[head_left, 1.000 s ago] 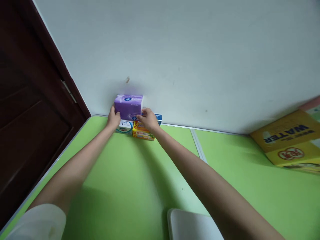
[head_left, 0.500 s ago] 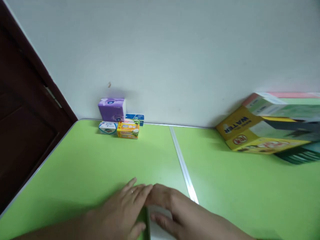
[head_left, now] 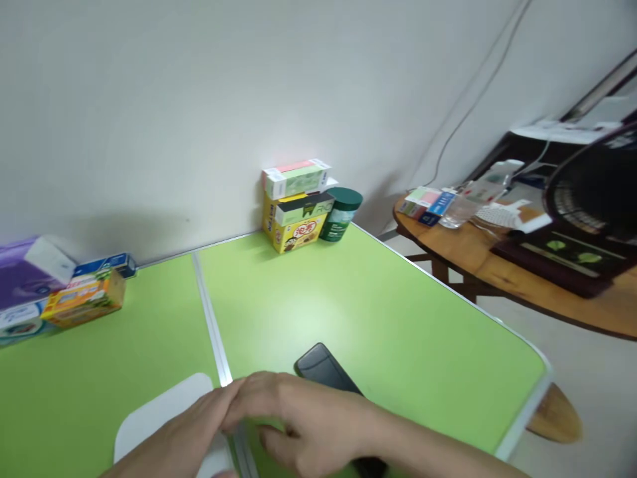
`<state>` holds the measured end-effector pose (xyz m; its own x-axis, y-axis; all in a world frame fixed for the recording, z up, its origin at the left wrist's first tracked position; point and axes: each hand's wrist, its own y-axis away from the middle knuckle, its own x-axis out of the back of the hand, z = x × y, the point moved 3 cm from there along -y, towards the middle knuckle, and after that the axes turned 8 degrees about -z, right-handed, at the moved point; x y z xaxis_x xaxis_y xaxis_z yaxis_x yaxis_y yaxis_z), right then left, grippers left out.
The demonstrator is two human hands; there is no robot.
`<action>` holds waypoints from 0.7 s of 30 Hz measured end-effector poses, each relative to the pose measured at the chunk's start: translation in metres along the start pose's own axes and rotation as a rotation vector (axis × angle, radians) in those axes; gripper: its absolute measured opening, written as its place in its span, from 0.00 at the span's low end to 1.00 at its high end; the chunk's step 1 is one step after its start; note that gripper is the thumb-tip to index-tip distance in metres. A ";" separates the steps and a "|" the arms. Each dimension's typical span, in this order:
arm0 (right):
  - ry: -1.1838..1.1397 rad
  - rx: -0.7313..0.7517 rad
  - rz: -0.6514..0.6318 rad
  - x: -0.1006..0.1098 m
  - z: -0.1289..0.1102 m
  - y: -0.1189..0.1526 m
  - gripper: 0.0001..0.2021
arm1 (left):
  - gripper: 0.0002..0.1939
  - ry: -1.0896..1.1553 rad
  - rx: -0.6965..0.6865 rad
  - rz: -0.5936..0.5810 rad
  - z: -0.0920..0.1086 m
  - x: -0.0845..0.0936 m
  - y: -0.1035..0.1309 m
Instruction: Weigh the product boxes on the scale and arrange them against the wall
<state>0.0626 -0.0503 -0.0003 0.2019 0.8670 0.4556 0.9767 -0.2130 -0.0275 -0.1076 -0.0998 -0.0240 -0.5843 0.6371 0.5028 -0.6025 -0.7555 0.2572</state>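
Head view: both hands sit at the bottom centre of the frame, low over the green tabletop (head_left: 348, 292). The left hand (head_left: 186, 431) lies on a flat white pad (head_left: 159, 415) at the lower left, its fingers stretched forward and lying close together, meeting the fingertips of the right hand (head_left: 298, 418). The right hand is loosely curled, thumb tucked under, empty as far as can be seen — it partly covers the near end of a dark phone (head_left: 323, 368) that lies flat just right of the tabletop's metal seam (head_left: 209, 312).

The step in hand looks like a pause between pieces of tidying: the fingers are gathered over the white pad and the phone without gripping either. A next move would call for one hand to close on the pad's edge or the phone — the pad is thin and flat, so a fingertip must slide under its rim to lift it.

At the far left of the frame stand a purple tissue pack (head_left: 30, 269) on a white-and-blue box (head_left: 14, 322), with a yellow box (head_left: 82, 302) beside them. Against the wall, upper centre, is a stack of boxes (head_left: 296, 202) with a green jar (head_left: 341, 212) touching its right side. A wooden table (head_left: 522, 272) with clutter fills the right.
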 end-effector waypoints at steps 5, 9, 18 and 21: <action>-0.386 -0.085 0.404 0.047 0.048 0.042 0.12 | 0.32 0.276 0.079 -0.060 0.020 0.001 -0.097; -0.541 -0.116 1.004 0.113 0.111 0.065 0.09 | 0.32 0.369 0.032 0.243 0.024 0.025 -0.185; -0.746 -0.120 1.474 0.196 0.177 0.087 0.15 | 0.33 0.102 -0.060 0.870 0.028 0.118 -0.312; -0.761 -0.123 1.440 0.190 0.180 0.085 0.13 | 0.28 0.049 -0.099 0.893 0.022 0.121 -0.325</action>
<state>0.1967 0.1776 -0.0764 0.9134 -0.0664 -0.4015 -0.0433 -0.9968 0.0665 0.0295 0.2193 -0.0281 -0.8783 -0.1742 0.4453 0.0449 -0.9572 -0.2859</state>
